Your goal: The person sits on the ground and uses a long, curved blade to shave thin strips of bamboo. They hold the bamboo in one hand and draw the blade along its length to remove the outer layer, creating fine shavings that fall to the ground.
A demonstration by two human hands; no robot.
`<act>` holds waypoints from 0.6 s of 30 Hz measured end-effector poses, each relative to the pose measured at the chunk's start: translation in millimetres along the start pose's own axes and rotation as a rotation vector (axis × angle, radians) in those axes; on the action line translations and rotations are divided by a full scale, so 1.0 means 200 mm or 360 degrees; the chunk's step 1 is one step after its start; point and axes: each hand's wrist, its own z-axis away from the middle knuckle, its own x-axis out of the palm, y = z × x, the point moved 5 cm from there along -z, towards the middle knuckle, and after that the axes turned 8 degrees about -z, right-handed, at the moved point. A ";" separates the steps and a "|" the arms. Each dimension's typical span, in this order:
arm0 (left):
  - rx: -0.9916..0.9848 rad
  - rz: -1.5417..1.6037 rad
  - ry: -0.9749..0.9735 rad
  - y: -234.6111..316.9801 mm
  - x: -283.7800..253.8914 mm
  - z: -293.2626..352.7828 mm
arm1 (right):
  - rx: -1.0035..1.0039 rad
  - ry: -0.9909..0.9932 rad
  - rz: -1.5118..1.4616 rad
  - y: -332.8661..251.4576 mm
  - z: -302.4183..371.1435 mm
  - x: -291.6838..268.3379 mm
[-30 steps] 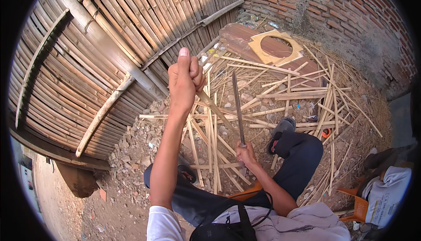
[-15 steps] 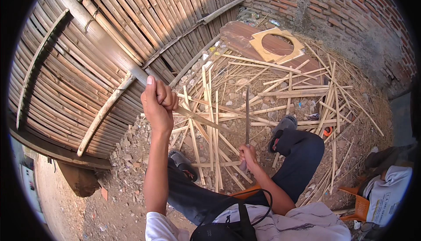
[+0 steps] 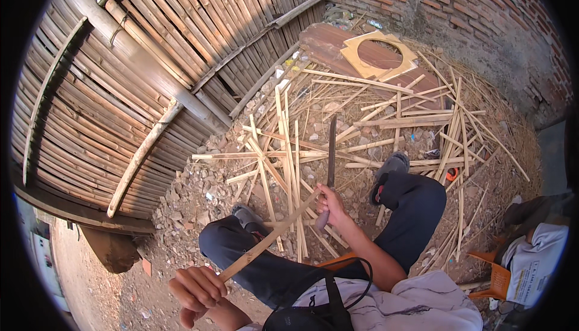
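My left hand, low on the left, is closed on the lower end of a flat bamboo strip. The strip slants up across my left thigh, and its far end meets my right hand. That hand is wrapped round the wooden handle of a machete, whose narrow dark blade points away from me. Where the strip meets the blade, my right thumb and fingers partly hide the contact. Beyond both hands, loose bamboo strips lie criss-crossed on the ground.
A bamboo-slat wall rises on the left, and a brick wall curves round the back right. A brown board lies at the back under a cut-out panel with a round hole. An orange chair stands at the right.
My left hand has dropped from its raised place to the lower left, drawing the strip back with it. My right hand and the machete have shifted slightly left and up.
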 end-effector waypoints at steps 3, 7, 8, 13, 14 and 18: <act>-0.0411 -0.0327 -0.0015 0.08 -0.10 0.13 | -0.0260 0.0039 -0.0111 -0.19 0.06 0.11; -0.1360 -0.1068 -0.0258 0.18 -0.08 0.21 | -0.0476 0.0052 -0.0079 -0.36 0.12 0.22; -0.1578 -0.1307 -0.0388 0.18 -0.06 0.20 | -0.0521 0.0036 -0.0022 -0.38 0.12 0.23; -0.1293 -0.2637 -0.0029 -0.16 0.04 0.09 | -0.0660 0.0028 0.0278 -0.45 0.16 0.29; -0.1223 -0.2527 -0.0003 -0.31 0.06 0.09 | -0.0658 -0.0017 0.0292 -0.45 0.19 0.32; -0.1691 -0.2106 -0.0179 -0.75 0.10 0.23 | -0.0689 -0.0148 0.0398 -0.50 0.33 0.46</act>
